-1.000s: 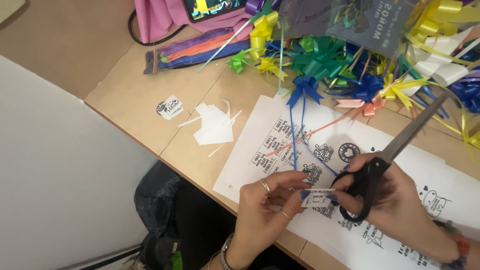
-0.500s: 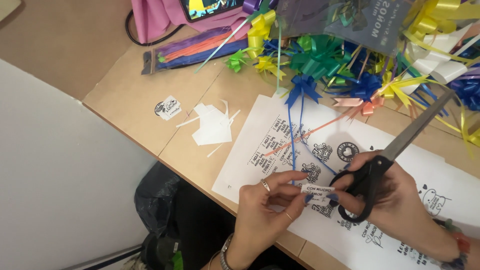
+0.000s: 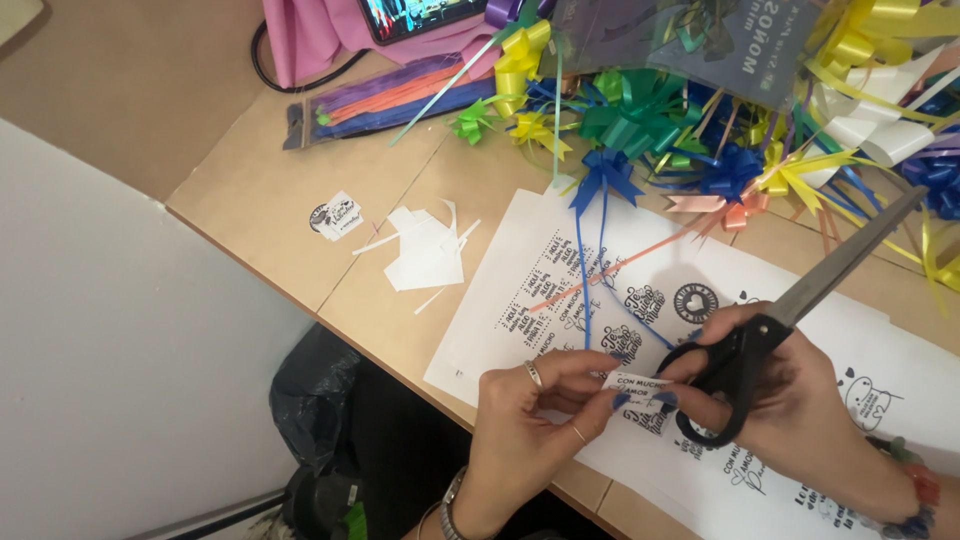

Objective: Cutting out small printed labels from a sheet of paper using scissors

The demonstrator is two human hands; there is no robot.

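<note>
Head view, lower middle of the frame: the left hand [image 3: 530, 425] pinches a small white paper label [image 3: 638, 385] between thumb and fingertips, fingers curled in around it, while the right hand [image 3: 800, 410] to its right is closed through the black handles of a pair of scissors [image 3: 800, 300] and also touches the label's right end with its fingertips. The blades look shut and point away toward the upper right, clear of the paper — so the step in hand reads as handling or checking a cut-out label rather than cutting. Any further trimming would call for turning the blades back to the label's edge and opening them. Beneath both hands lies a white printed sheet [image 3: 520, 290] of uncut labels on the tan table [image 3: 270, 190]. Farther up and left sit white paper offcuts [image 3: 425, 255] and one cut sticker [image 3: 335, 215]; along the top edge a heap of ribbon bows [image 3: 640, 110] — green, blue, yellow — spreads rightward.
</note>
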